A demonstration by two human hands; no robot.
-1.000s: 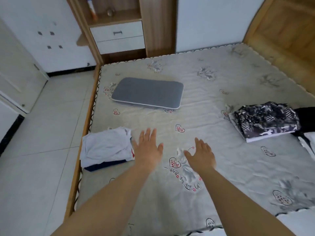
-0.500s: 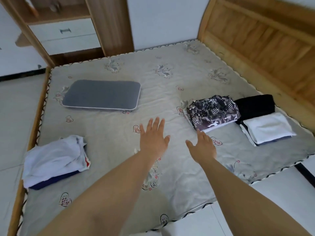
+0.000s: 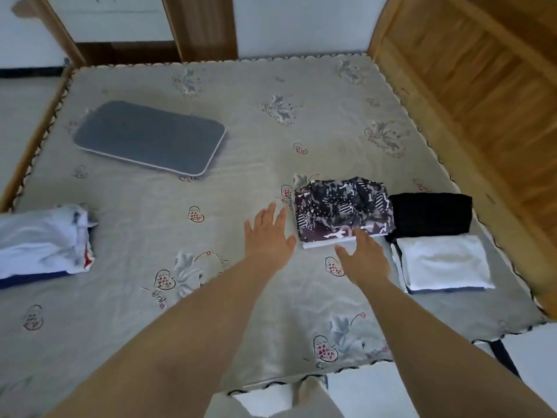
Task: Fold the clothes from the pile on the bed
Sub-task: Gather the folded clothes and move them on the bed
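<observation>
Clothes: patterned folded stack (image 3: 343,211) on bed (image 3: 241,182), my left hand (image 3: 268,236) and right hand (image 3: 363,257) just beside it, fingers straight, holding nothing.

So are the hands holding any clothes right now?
No. The left hand and right hand are both open and hold nothing. The right fingertips reach the near edge of the patterned stack, but whether they touch it is unclear.
</observation>
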